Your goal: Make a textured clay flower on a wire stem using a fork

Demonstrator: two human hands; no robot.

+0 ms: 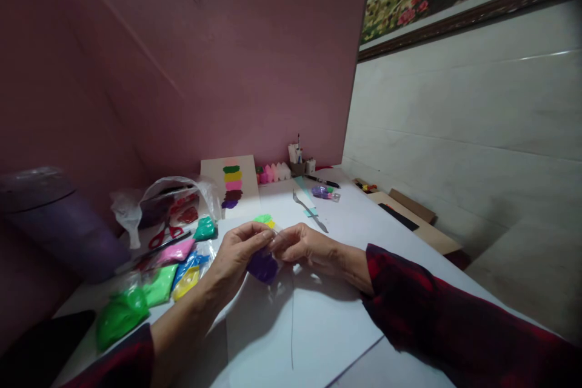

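Note:
My left hand (239, 254) and my right hand (304, 246) meet above the white table (327, 315), both pinching a small clear bag of purple clay (262, 267) that hangs between them. My fingertips grip the bag's top edge from both sides. Just behind my fingers lie a green and a yellow clay piece (265, 219). Dark red sleeves cover both forearms.
Several bagged clays in green, yellow, blue and pink (159, 282) lie at the left with red scissors (164, 234) and a plastic bag (175, 197). A card with colour swatches (231, 185), a metal tool (310, 211), a black pen (322, 180) and a pot of tools (297, 163) stand farther back. Pink panel behind.

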